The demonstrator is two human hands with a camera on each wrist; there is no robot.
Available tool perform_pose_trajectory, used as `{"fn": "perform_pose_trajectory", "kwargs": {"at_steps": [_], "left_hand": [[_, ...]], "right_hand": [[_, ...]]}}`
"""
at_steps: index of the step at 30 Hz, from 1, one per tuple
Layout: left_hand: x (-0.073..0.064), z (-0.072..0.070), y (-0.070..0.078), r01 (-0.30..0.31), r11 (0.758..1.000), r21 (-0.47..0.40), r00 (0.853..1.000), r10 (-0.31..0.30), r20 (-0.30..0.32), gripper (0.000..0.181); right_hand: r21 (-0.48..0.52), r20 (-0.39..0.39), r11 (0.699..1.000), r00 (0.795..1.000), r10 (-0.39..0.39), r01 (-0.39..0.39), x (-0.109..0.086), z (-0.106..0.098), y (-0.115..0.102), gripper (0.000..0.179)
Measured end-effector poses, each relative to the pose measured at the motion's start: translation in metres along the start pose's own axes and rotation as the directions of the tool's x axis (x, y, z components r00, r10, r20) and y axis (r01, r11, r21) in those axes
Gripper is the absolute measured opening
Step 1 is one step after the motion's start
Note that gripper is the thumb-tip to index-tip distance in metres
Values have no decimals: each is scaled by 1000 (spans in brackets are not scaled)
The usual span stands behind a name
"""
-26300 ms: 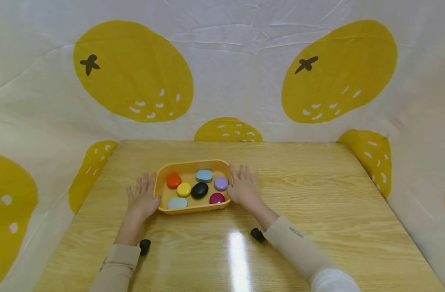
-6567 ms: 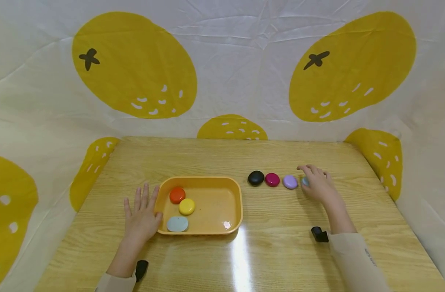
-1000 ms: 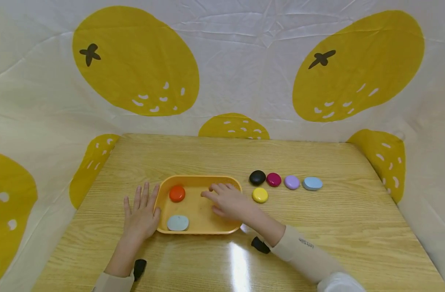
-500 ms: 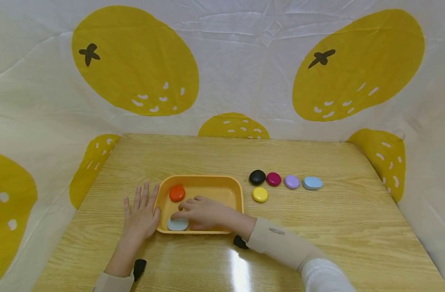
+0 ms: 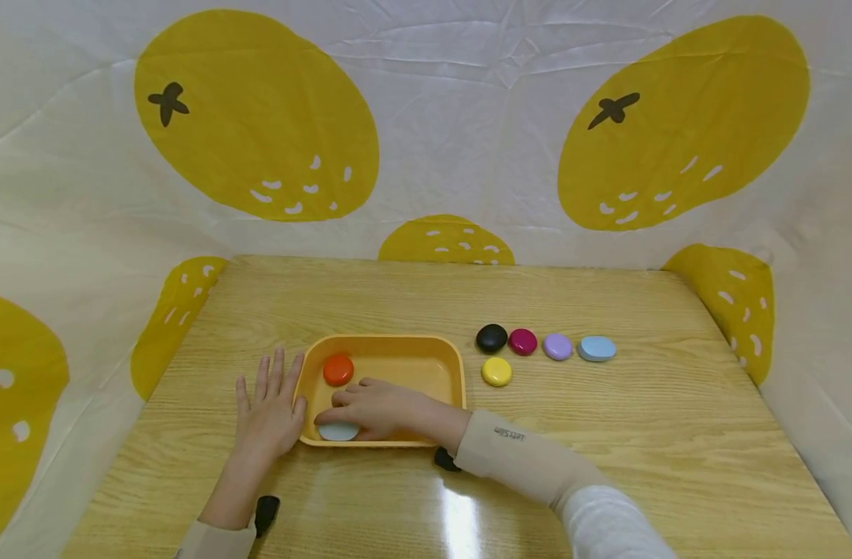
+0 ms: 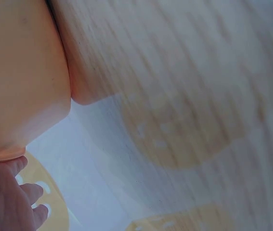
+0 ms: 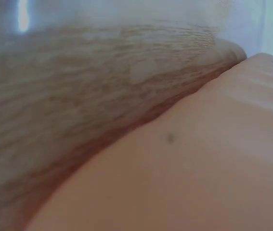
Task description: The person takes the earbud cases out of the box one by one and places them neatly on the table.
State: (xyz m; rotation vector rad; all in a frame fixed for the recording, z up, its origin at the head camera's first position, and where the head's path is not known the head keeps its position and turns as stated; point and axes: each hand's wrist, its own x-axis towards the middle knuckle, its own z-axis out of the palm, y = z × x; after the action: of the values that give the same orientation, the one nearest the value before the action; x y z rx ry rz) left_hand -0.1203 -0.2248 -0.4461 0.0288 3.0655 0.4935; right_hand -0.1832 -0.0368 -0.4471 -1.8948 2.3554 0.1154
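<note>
My left hand (image 5: 268,415) lies with spread, straight fingers against the left end of the yellow-orange tray (image 5: 426,361); the left wrist view shows its fingertips (image 6: 18,164) at the tray's outer wall (image 6: 20,72). My right hand (image 5: 380,407) reaches into the tray from the right and pinches a pale grey-blue oval piece (image 5: 338,432) near the front wall. Its index finger lies over the piece's left end; the thumb is hidden beneath the hand. Behind it in the tray sits a round, glossy orange-red piece (image 5: 338,369).
Right of the tray, a black piece (image 5: 492,338), a magenta one (image 5: 522,341), a lilac one (image 5: 557,346) and a light blue oval (image 5: 597,348) stand in a row on the wooden table (image 5: 642,435). A yellow piece (image 5: 497,371) lies in front of the black one.
Several pieces have left the tray for the table since the oldest frame, the yellow one most recently. Over the last second my right hand moved left across the tray onto the pale oval.
</note>
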Motion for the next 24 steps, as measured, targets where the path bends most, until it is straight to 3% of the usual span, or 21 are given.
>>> {"fn": "perform_pose_trajectory", "kwargs": {"at_steps": [12, 24], "left_hand": [[0, 1, 0, -1, 1000, 1, 1000, 1, -1, 58], [-1, 0, 1, 0, 1000, 3, 1000, 0, -2, 58]], "right_hand": [[3, 43, 1000, 999, 23, -23, 0, -2, -1, 52], [-77, 17, 992, 995, 100, -98, -6, 2, 1, 51]]}}
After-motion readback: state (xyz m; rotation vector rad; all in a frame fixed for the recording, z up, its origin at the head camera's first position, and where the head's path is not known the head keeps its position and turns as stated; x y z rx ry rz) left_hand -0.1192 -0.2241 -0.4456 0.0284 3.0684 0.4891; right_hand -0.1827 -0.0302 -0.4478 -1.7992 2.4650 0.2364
